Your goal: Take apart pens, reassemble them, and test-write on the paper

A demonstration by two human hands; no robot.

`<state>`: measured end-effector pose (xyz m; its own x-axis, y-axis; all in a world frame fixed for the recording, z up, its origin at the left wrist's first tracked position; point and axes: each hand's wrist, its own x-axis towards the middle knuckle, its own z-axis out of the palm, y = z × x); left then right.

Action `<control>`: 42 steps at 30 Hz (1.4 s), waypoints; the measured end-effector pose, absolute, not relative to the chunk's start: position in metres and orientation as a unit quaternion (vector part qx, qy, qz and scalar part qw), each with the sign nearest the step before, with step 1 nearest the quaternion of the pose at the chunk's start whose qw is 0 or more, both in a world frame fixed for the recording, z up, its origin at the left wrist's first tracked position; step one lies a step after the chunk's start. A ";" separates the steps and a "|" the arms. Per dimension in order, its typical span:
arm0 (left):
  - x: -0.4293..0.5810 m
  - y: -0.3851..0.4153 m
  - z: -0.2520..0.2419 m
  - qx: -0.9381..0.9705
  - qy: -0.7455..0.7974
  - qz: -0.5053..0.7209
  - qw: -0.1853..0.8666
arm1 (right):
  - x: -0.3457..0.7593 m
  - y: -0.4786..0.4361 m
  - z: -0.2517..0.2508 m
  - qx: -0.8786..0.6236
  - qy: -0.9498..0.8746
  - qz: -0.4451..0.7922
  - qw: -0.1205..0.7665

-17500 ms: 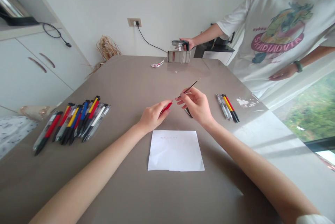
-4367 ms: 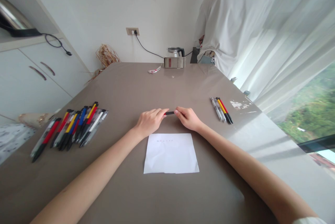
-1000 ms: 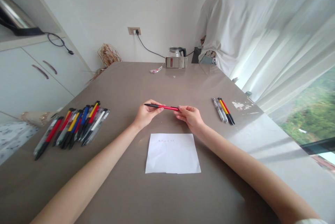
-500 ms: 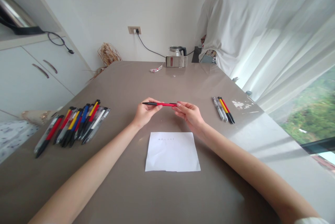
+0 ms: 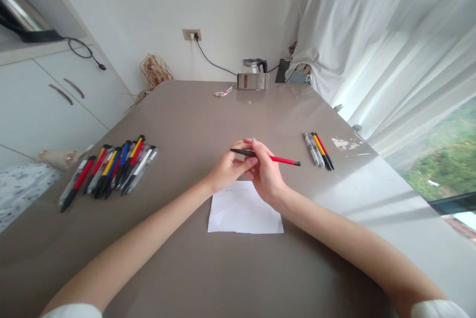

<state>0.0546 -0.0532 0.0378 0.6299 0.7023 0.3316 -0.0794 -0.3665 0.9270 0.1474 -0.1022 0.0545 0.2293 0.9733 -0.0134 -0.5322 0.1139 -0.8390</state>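
A red pen with a black front part (image 5: 283, 160) lies across both hands above the top of a white sheet of paper (image 5: 245, 214). My left hand (image 5: 228, 168) is closed on the pen's black end. My right hand (image 5: 267, 172) has its fingers round the pen's middle, and the red end sticks out to the right. Faint writing shows near the paper's upper edge. Several pens in mixed colours (image 5: 111, 172) lie in a group on the left. On the right is a smaller row of clear, yellow and red pens (image 5: 319, 150).
A propped phone (image 5: 253, 81) stands at the brown table's (image 5: 186, 125) far edge, before a glass pot (image 5: 252, 64). Beside it lies a small red-and-white item (image 5: 223, 92). A person in a white top (image 5: 334, 21) is beyond the far right corner. A kettle (image 5: 22, 11) sits on the left cabinet.
Both hands have come together, my left hand moving right. The pen has shifted right and now tilts, its red end lower. My right fingers have moved from its red end to its middle.
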 end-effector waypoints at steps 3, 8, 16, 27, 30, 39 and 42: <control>0.055 -0.075 0.049 0.828 0.288 0.283 0.388 | 0.156 -0.098 0.055 -0.408 -0.273 0.525 0.696; 0.055 -0.136 0.065 0.924 0.366 0.105 0.045 | 0.182 -0.084 0.058 -0.441 -0.282 0.479 0.705; 0.052 -0.188 0.042 0.942 0.329 -0.065 0.007 | 0.177 -0.096 0.061 -0.512 -0.391 0.454 0.615; 0.057 -0.191 0.042 0.937 0.326 -0.112 0.062 | 0.186 -0.133 0.019 -0.619 -0.559 0.302 0.462; 0.057 -0.190 0.044 0.936 0.327 -0.115 0.066 | 0.187 -0.134 0.015 -0.637 -0.572 0.272 0.439; 0.057 -0.189 0.046 0.937 0.320 -0.120 0.076 | 0.185 -0.134 0.013 -0.654 -0.581 0.279 0.397; 0.056 -0.189 0.045 0.938 0.318 -0.120 0.072 | 0.185 -0.135 0.014 -0.656 -0.576 0.271 0.405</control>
<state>0.0561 -0.1893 0.0452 0.7690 0.5789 -0.2713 0.6134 -0.7877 0.0577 0.1854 -0.1347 0.0143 0.1895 0.9756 0.1106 0.5361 -0.0085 -0.8441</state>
